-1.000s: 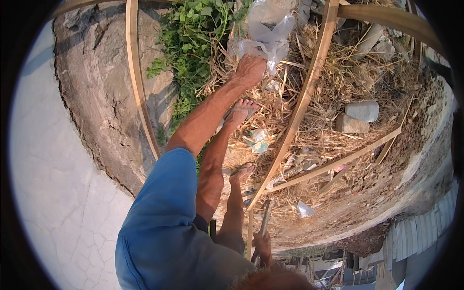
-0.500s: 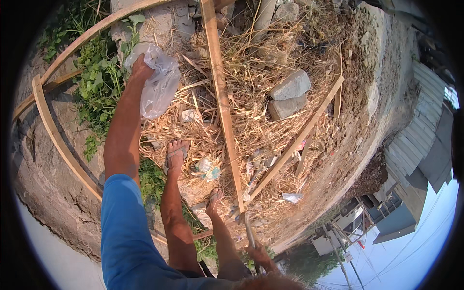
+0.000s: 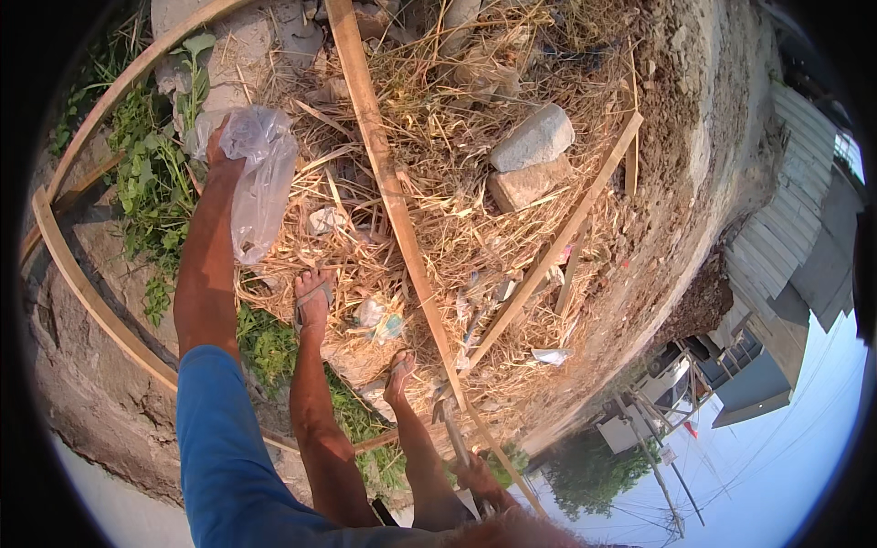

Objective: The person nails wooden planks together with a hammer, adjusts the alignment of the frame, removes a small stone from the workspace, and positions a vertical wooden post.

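My left hand (image 3: 217, 151) reaches out at the upper left and grips a clear, crumpled plastic bag (image 3: 262, 178) that hangs over dry straw (image 3: 457, 219). Low in the picture, my right hand (image 3: 481, 477) holds the handle of a slim metal tool (image 3: 448, 416) whose head points up toward a long wooden slat (image 3: 388, 192). My two sandalled feet (image 3: 312, 297) (image 3: 399, 368) stand on the straw between the hands. The tool's head is too small to make out.
A second slat (image 3: 553, 251) crosses diagonally on the right, and a curved slat (image 3: 78, 274) rims the left. Two grey stones (image 3: 533, 137) (image 3: 525, 185) lie on the straw. Green weeds (image 3: 146, 192) grow at the left. An earth bank (image 3: 703, 164) and buildings (image 3: 776, 301) lie to the right.
The view has swung, so my left arm and the bag now sit further left. The left hand still grips the bag, and the right hand keeps the tool.
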Demonstrator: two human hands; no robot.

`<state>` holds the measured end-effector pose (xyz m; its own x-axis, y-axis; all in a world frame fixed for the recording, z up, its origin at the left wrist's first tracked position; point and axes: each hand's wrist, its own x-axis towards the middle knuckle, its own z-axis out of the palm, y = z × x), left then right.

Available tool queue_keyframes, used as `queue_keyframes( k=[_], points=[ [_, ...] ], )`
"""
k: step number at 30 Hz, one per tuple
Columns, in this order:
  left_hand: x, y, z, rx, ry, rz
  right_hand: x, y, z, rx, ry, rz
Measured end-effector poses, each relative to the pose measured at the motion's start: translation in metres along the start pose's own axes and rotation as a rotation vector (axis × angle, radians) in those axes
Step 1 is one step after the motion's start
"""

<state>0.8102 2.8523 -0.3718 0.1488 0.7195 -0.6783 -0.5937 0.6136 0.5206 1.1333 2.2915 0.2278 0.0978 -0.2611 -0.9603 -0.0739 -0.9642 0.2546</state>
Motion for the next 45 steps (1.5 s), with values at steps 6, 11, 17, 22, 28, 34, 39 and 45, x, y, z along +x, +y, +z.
queue_keyframes(
  k=[6, 11, 17, 22, 28, 34, 39, 45],
  points=[
    [-0.073, 0.054, 0.043, 1.293, 0.227, 0.453, -0.04, 0.032, 0.039, 0.255, -0.013, -0.138],
    [-0.111, 0.102, 0.045, 1.278, 0.302, 0.413, -0.055, 0.044, 0.035, 0.158, 0.036, -0.133],
    [-0.14, 0.111, 0.06, 0.7, 0.269, 0.257, -0.07, 0.034, 0.033, 0.144, 0.044, -0.104],
    [-0.143, 0.11, 0.073, 0.72, 0.198, 0.274, -0.076, 0.031, 0.042, 0.115, 0.065, -0.145],
    [-0.137, 0.109, 0.087, 0.628, 0.253, 0.35, -0.076, 0.035, 0.028, 0.118, 0.069, -0.105],
    [-0.188, 0.171, 0.146, 0.355, 0.597, 0.527, -0.075, 0.001, 0.002, 0.062, 0.086, -0.067],
    [-0.317, 0.185, 0.215, 0.327, 0.408, 0.372, -0.092, 0.009, -0.017, 0.369, -0.013, -0.12],
    [-0.522, 0.102, 0.301, 0.384, 0.197, -0.148, -0.136, 0.036, -0.063, 0.459, -0.064, -0.216]
  ],
)
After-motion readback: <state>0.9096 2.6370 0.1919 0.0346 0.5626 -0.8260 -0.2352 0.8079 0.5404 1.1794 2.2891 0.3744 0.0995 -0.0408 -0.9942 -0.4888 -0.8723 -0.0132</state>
